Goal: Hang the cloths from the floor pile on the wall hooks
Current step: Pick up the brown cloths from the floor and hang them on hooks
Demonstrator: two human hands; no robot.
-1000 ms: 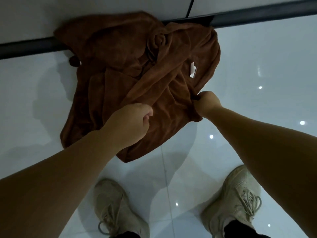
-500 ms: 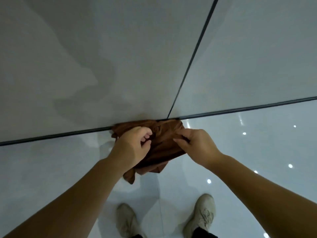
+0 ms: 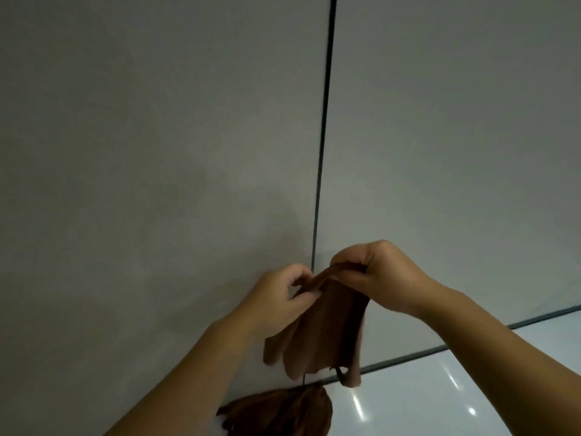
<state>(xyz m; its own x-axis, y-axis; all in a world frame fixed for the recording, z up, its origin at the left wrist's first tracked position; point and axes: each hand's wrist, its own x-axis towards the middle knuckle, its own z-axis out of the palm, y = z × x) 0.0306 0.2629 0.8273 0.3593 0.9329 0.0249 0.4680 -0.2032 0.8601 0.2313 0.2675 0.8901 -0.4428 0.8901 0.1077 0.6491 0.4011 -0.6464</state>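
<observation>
You hold one brown cloth (image 3: 327,328) up in the air in front of the grey wall (image 3: 157,136). Your left hand (image 3: 279,300) pinches the top edge of the cloth, with its fingers bent in close around the fold. Your right hand (image 3: 380,278) pinches the same top edge just beside the left one, with its fingers and thumb curled tight on the cloth. Your two hands are very near each other, and the top edge is bunched up between them. The rest of the cloth hangs down loose below your hands, with soft folds at the bottom. It does not touch the floor (image 3: 471,388). A thin dark line (image 3: 323,121) runs up and down the wall right behind your hands. Down low there is a pile of brown cloth (image 3: 283,410) on the shiny white floor, close to where the wall meets the floor. The pile sits under the cloth you hold, a bit to the left. Small bright lights shine on the floor.
</observation>
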